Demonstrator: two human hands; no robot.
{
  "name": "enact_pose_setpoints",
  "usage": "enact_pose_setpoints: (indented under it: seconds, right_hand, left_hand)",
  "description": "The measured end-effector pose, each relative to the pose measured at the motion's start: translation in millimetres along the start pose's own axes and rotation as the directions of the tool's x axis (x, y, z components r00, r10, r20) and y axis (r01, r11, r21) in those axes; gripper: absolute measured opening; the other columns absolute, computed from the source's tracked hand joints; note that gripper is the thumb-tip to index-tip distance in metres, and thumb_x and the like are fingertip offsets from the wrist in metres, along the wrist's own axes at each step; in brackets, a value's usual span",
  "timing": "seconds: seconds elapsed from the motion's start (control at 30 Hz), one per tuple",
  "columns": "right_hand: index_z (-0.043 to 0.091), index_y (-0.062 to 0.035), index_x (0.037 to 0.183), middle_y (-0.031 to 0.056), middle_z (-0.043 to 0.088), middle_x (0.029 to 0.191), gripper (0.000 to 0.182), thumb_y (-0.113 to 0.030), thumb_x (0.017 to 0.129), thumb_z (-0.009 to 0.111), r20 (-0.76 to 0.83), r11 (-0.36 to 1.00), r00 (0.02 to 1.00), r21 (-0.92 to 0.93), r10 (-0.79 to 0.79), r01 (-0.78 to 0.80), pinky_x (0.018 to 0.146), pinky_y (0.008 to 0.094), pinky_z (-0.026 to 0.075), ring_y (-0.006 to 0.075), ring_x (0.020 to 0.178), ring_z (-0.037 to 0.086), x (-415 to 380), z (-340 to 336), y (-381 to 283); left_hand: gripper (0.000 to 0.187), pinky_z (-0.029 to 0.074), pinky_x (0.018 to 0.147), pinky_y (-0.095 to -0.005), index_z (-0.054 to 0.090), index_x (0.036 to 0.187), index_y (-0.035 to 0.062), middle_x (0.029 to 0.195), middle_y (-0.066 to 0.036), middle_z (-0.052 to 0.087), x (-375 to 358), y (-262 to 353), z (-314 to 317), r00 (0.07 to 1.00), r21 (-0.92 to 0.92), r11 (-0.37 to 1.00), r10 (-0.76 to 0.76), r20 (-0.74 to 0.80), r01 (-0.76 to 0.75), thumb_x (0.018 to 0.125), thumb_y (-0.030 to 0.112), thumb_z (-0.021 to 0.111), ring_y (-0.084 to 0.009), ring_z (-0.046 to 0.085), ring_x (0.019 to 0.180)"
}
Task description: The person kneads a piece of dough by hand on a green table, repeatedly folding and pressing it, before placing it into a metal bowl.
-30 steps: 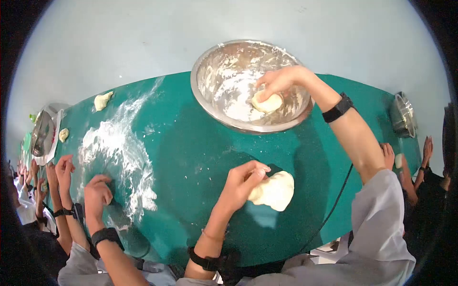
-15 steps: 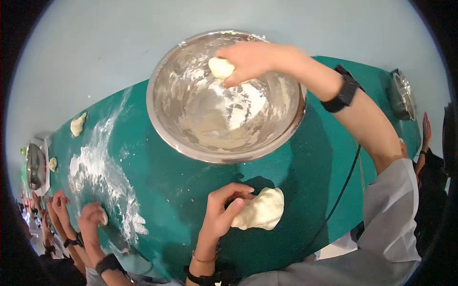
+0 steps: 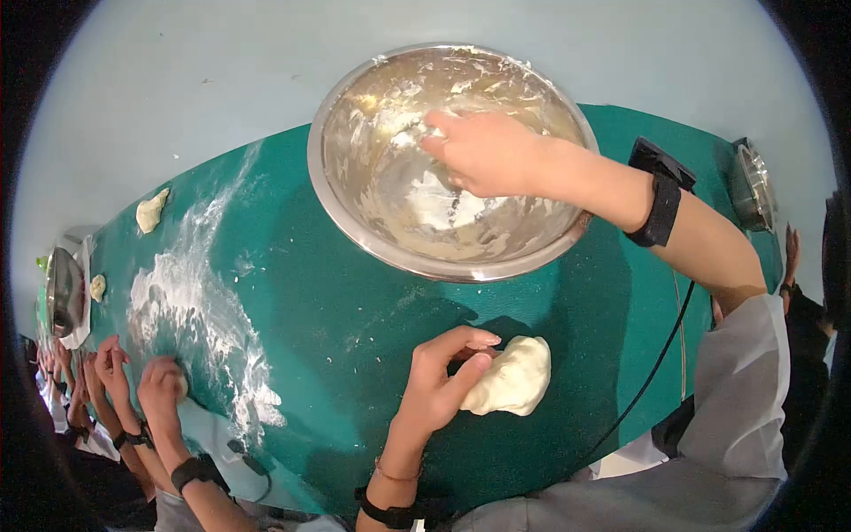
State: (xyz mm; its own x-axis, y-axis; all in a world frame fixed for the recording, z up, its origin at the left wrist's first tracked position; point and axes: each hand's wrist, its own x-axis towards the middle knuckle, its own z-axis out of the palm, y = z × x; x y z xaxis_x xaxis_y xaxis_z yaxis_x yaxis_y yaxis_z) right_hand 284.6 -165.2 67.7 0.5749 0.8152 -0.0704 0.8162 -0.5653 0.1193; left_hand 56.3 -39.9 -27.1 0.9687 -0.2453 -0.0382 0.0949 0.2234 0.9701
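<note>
My left hand [image 3: 443, 372] grips the near left edge of a smooth, pale lump of dough [image 3: 512, 379], thumb and fingers bent around that side. The lump rests on the green table mat. Inside a large steel mixing bowl [image 3: 443, 269], my right hand [image 3: 487, 152] reaches toward the left inner wall with fingers curled. A pale bit of dough shows at the fingertips; the rest of it is hidden by the hand. White flour [image 3: 441, 202] coats the bottom of the bowl, and dough residue sticks to its walls.
Flour [image 3: 199, 306] is spread over the mat's left side, with small dough pieces [image 3: 152, 211] beyond it. Co-workers' hands [image 3: 161, 390] are busy at lower left. Metal bowls stand at far left [image 3: 66, 293] and far right [image 3: 752, 188]. A black cable [image 3: 651, 371] crosses at right.
My right hand has turned and lowered in the bowl; the small dough piece, plainly seen before, is now mostly hidden. My left hand stays on the lump. The view has shifted slightly left.
</note>
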Motion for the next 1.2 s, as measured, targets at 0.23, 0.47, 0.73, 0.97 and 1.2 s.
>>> enact_pose_setpoints:
  seconds: [0.23, 0.47, 0.73, 0.97, 1.2]
  right_hand:
    - [0.043, -0.0003, 0.139, 0.0240, 0.056, 0.127, 0.059, -0.010, 0.082, 0.053, 0.428, 0.837, 0.791, 0.515, -0.438, 0.185, 0.094, 0.0439, 0.047, 0.0384, 0.111, 0.058, 0.2, 25.0, -14.2]
    - [0.066, -0.0033, 0.116, 0.0217, 0.068, 0.099, 0.035, -0.019, 0.088, 0.052, 0.701, 0.865, 0.619, 0.497, -0.354, -0.069, 0.080, 0.0461, 0.048, 0.0372, 0.091, 0.064, -41.5, -20.5, -0.8]
    - [0.067, 0.0025, 0.098, 0.0246, 0.067, 0.091, 0.036, -0.030, 0.087, 0.057, 0.457, 0.930, 0.889, 0.317, 0.024, -0.188, 0.080, 0.0468, 0.049, 0.0403, 0.085, 0.063, -73.1, -30.8, 15.0]
    - [0.047, 0.0046, 0.127, 0.0277, 0.065, 0.102, 0.053, -0.023, 0.083, 0.060, -0.390, 0.815, 0.719, 0.210, 0.576, -0.540, 0.078, 0.0489, 0.054, 0.0432, 0.086, 0.066, -122.1, 29.2, 52.5]
    - [0.025, 0.0100, 0.140, 0.0255, 0.063, 0.102, 0.074, -0.006, 0.075, 0.055, 0.175, 0.251, 0.673, 0.837, 0.719, -0.486, 0.058, 0.0374, 0.058, 0.0288, 0.072, 0.068, -164.0, -6.4, -9.1]
  left_hand:
    - [0.040, 0.048, 0.080, -0.0295, 0.064, 0.107, -0.0042, 0.094, -0.011, 0.066, -0.9, 6.2, -2.0, 0.999, 0.076, 0.996, -0.043, 0.016, 0.041, 0.095, 0.033, 0.056, -0.0163, 0.061, 0.089]
    - [0.041, 0.048, 0.078, -0.0292, 0.065, 0.106, -0.0044, 0.093, -0.010, 0.066, -1.8, 8.8, -1.0, 0.997, 0.072, 0.994, -0.078, 0.019, 0.077, 0.096, 0.034, 0.055, -0.0154, 0.060, 0.087]
    - [0.041, 0.051, 0.082, -0.0328, 0.064, 0.111, -0.0006, 0.098, -0.012, 0.067, -2.9, 7.9, -4.4, 0.992, 0.146, 0.988, 0.028, 0.126, -0.047, 0.077, 0.017, 0.077, -0.0214, 0.065, 0.088]
    - [0.060, 0.052, 0.087, -0.0376, 0.064, 0.113, 0.0006, 0.108, -0.020, 0.067, -8.1, 38.9, 0.5, 0.943, 0.518, 0.802, 0.162, 0.292, -0.298, 0.058, 0.010, 0.085, -0.0337, 0.066, 0.099]
    - [0.045, 0.052, 0.081, -0.0292, 0.070, 0.100, -0.0019, 0.095, -0.010, 0.072, -17.3, 47.7, 10.4, 0.970, 0.421, 0.887, 0.105, 0.218, -0.191, 0.057, 0.003, 0.083, -0.0139, 0.065, 0.087]
